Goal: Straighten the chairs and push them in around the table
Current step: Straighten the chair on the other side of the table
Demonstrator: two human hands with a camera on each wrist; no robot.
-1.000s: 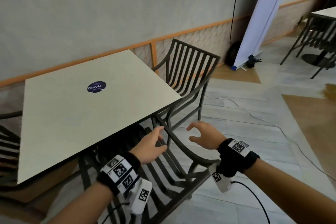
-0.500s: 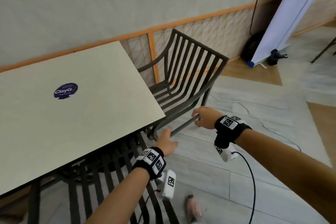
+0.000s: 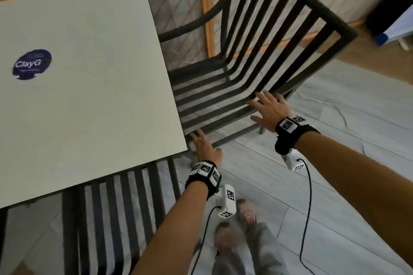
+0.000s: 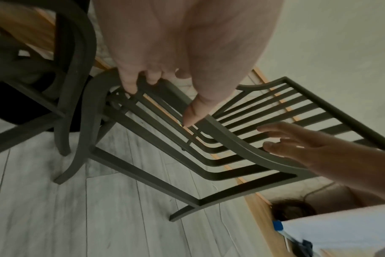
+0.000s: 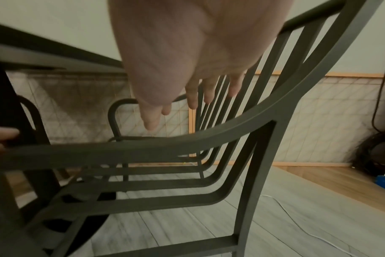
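Grey plank flooring runs under a pale square tabletop that carries a round dark "ClayG" sticker. Beside the tabletop's far right corner stands a dark slatted metal armchair, its seat partly under the tabletop edge and its back turned at an angle to it.

Left hand is the near grip: its fingers curl over the front end of the armchair's near armrest, just by the tabletop corner, with the thumb stretched along the rail in the left wrist view. Right hand is the other grip, farther along the same armrest toward the chair back. Its fingers are spread and straight, holding nothing; whether the palm touches the rail cannot be told from these views.

Behind the left grip, toward the person, a second slatted chair sits pushed under the near tabletop edge. Below both grips the person's shoes show on the floor. Far beyond the right grip, an orange-trimmed wall panel stands behind the armchair, and a blue-tipped white banner base lies off to the right.
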